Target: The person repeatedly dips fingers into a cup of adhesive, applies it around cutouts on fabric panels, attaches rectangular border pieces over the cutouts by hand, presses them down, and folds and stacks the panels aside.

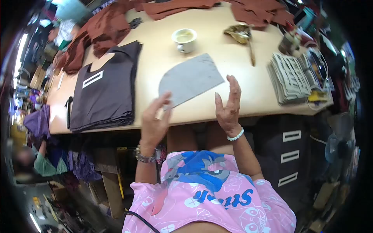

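Observation:
A flat grey panel [192,79] with one rounded corner lies on the pale table in front of me. My left hand [156,118] is at its lower left corner, thumb and fingers apart; whether a fingertip touches the panel I cannot tell. My right hand [229,105] is raised beside the panel's right corner, palm turned inward and fingers stretched, holding nothing. To the left is a stack of dark cut fabric pieces [105,89], the top one bearing a white rectangular frame [93,79]. Beyond the panel stands a white cup [184,40] with something yellowish inside.
A crumpled gold-coloured piece [237,33] and a thin brown stick [252,52] lie at the back right. Stacked pale strips [289,79] sit near the right edge. Rust-brown fabric [107,29] covers the far side. Dark pieces with white frames [290,156] hang below the table's right side.

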`<state>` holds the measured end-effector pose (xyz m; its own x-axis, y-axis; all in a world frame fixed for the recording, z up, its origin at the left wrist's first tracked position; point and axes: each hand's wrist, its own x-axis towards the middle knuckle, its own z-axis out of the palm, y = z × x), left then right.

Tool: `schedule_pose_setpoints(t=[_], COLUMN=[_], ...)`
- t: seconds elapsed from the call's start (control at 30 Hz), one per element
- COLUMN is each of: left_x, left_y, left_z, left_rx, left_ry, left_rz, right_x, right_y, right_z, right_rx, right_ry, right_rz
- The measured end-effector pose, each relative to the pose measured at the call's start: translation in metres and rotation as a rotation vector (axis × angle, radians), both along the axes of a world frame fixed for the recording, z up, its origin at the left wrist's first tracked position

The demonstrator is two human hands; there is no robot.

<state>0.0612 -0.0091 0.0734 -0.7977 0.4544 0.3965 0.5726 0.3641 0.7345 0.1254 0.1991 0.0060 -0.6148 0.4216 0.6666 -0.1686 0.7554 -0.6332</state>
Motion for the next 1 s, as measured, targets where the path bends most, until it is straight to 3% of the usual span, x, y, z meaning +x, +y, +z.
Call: schedule_pose_setpoints(t=[0.1, 0.2, 0.3, 0.33, 0.43, 0.6, 0.73, 0.83, 0.9, 0.97, 1.0], left_x=[-0.05, -0.101, -0.148, -0.152, -0.157, -0.157, -0.133, -0.102, -0.079, -0.056, -0.046], left_y=[-0.057, -0.1, -0.12, -0.121, -0.125, -0.127, -0.113, -0.087, -0.065, -0.044, -0.033], left_z=[0.009, 0.008, -0.031, -0.044, -0.076, -0.078, -0.053, -0.042, -0.04, -0.04, -0.042], left_rx=[0.031, 0.035, -0.446, -0.651, -0.748, -0.596, -0.428, -0.441, -0.433, -0.455, -0.447], left_ry=[0.262, 0.125, 0.362, 0.184, 0.139, 0.081, 0.037, 0.112, 0.157, 0.144, 0.152], left_rz=[0.308, 0.43, 0.411, 0.379, 0.311, 0.307, 0.252, 0.153, 0.088, 0.022, -0.008], right_x=[-0.022, -0.022, -0.025, -0.025, -0.025, -0.026, -0.03, -0.049, -0.074, -0.095, -0.103], right_y=[-0.022, -0.022, -0.019, -0.02, -0.021, -0.021, -0.03, -0.048, -0.053, -0.064, -0.061], right_z=[-0.012, -0.01, -0.017, -0.015, -0.014, -0.015, 0.0, 0.024, 0.03, 0.054, 0.054], right_rx=[0.158, 0.137, 0.006, 0.005, 0.043, 0.097, 0.193, -0.252, -0.239, -0.469, -0.377], right_ry=[-0.108, -0.18, -0.215, -0.227, -0.268, -0.304, -0.282, -0.329, -0.432, -0.537, -0.52], right_rz=[-0.003, -0.056, -0.105, -0.115, -0.113, -0.127, -0.091, 0.226, 0.302, 0.293, 0.253])
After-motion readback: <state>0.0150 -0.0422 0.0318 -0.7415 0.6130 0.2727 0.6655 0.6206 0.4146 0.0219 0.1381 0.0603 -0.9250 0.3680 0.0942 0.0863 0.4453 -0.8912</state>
